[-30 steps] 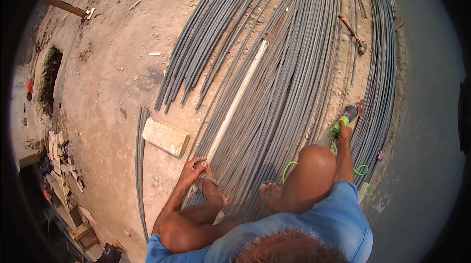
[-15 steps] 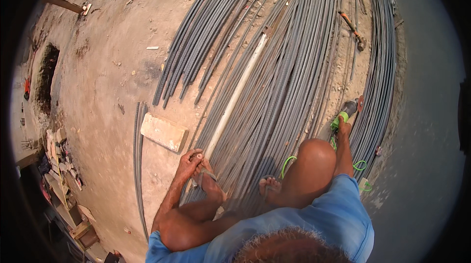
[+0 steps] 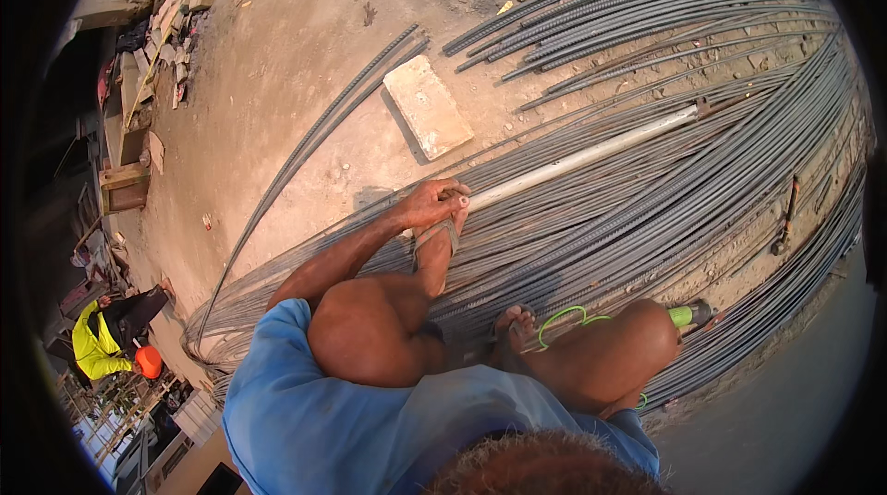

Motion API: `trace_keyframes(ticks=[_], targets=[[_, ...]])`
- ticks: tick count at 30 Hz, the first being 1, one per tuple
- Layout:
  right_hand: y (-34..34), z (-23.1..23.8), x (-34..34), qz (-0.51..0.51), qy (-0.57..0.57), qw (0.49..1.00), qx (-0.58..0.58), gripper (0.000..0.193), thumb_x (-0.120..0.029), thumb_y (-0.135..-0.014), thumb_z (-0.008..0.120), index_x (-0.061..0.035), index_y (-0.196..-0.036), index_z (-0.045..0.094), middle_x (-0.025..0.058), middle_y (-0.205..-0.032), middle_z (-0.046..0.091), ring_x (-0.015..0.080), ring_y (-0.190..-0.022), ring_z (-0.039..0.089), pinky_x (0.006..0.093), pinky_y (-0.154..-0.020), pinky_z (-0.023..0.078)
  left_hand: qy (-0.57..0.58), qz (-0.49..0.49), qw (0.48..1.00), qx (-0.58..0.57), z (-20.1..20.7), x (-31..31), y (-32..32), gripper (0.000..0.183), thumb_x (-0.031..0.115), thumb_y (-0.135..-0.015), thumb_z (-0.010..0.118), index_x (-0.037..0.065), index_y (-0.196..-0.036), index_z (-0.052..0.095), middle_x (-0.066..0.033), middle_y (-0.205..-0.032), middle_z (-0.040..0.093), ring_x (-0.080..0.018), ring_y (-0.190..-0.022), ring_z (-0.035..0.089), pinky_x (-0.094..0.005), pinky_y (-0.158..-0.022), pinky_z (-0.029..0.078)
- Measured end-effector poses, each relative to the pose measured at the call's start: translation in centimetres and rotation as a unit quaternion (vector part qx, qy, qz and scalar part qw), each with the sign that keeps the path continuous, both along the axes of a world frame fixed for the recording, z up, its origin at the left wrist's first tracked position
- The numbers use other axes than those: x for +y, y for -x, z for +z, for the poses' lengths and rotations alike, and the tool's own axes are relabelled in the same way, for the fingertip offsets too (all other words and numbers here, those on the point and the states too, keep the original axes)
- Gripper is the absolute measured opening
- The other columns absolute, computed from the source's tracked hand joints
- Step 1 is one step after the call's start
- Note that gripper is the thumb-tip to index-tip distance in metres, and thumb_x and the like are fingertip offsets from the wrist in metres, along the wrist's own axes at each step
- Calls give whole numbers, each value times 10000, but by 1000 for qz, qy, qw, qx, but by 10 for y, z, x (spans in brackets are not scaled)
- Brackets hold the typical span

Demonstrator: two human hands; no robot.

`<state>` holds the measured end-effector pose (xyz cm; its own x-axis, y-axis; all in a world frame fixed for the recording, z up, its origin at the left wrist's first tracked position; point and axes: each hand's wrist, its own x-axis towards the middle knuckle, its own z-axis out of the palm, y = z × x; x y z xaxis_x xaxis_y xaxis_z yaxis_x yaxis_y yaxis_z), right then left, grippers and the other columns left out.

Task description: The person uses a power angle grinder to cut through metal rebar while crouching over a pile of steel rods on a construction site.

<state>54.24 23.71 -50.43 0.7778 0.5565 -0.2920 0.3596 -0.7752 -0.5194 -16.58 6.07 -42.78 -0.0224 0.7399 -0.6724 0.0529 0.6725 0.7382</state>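
Note:
My left hand (image 3: 432, 203) is closed, its fingers bent beside my sandalled left foot (image 3: 432, 253). It sits at the near end of a long whitish pipe (image 3: 582, 158), but what the fingers grip is hidden. The pipe lies slantwise across a bed of ribbed steel bars (image 3: 591, 227). Past my right knee shows a power tool with a bright green body (image 3: 682, 316) and dark head, which looks like an angle grinder. The knee covers my right hand. A green cord (image 3: 554, 318) loops by my right foot (image 3: 511, 327).
A pale block (image 3: 430, 107) lies on the dirt beyond my left hand. Two bent bars (image 3: 319, 139) curve beside it. More bars (image 3: 647, 15) stretch along the far side. A hammer (image 3: 785, 218) rests at the right. A person in yellow with an orange helmet (image 3: 148, 362) is at left.
My view has swung left, so the bars now run toward the right and a person has come into sight. My right hand, earlier on the green tool, is now behind my knee.

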Motion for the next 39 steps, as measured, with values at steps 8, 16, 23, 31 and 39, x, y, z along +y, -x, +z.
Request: trace_keyframes(ticks=[8,16,23,31,39], targets=[[76,2,14,331,-88,939,-37,579,-517,-957,667,54,-1052,685,159,-793,639,235,-652,598,418,-584,491,-60,-38,997,-22,-3,42,2,480,415,-966,710,31,-1252,673,-123,-1078,706,-222,-1092,661,-407,-970,531],[307,123,90,596,-17,799,-70,354,-308,-977,678,-22,-1185,692,187,-1066,666,301,-931,674,418,-781,543,-115,-73,990,32,46,79,64,483,396,-959,720,23,-1261,665,-125,-1066,715,-213,-1031,691,-396,-957,554],[356,214,58,682,86,726,-19,399,-344,-926,706,-55,-1200,684,181,-1003,663,351,-856,665,458,-753,533,29,52,985,164,134,-21,132,452,385,-990,673,42,-1283,651,-142,-1107,719,-229,-1048,693,-402,-922,540],[278,349,0,559,285,761,166,346,-308,-934,682,18,-1049,671,74,-674,641,154,-505,604,337,-453,459,353,164,913,121,304,-297,73,599,596,-909,657,57,-1164,715,-176,-1050,737,-293,-1014,694,-421,-896,528],[286,540,-25,510,402,749,131,421,-309,-926,623,33,-1170,658,85,-798,606,160,-533,588,274,-381,441,323,218,918,76,493,-293,2,698,655,-867,685,40,-1195,707,-235,-1238,687,-366,-1176,643,-439,-1002,495]])
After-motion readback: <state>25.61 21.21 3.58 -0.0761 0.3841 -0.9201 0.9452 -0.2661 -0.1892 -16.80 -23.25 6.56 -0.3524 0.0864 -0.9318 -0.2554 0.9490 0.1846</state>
